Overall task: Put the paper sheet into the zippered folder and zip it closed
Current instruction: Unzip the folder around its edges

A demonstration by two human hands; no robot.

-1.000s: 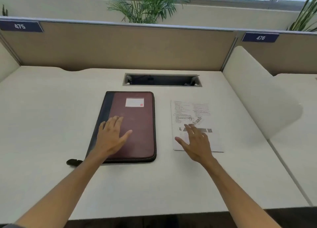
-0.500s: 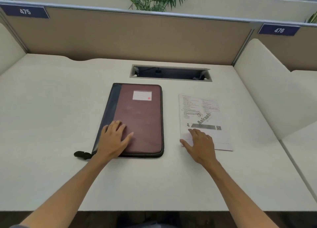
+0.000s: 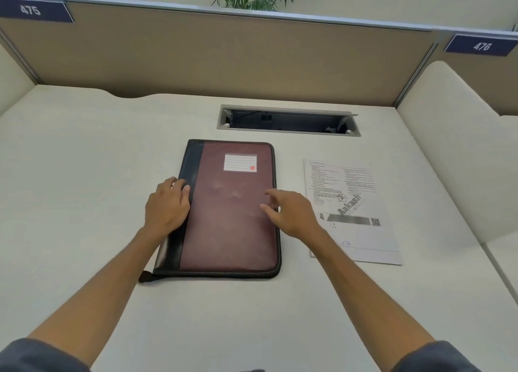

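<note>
Now we see the zippered folder [image 3: 228,209] lying flat and closed on the pale desk [image 3: 84,175], its maroon cover up, a dark spine strip along its left side and a white label near the top. Our left hand [image 3: 168,205] rests on that spine edge with the fingers curled over it, touching the folder without clearly gripping it. Our right hand [image 3: 291,213] reaches over the folder's right edge with loose, straight fingers and holds nothing. The paper sheet [image 3: 351,212] lies printed side up on the desk just beside the folder, to its right, apart from both hands. A dark zipper pull [image 3: 145,276] sticks out at the folder's near left corner.
</note>
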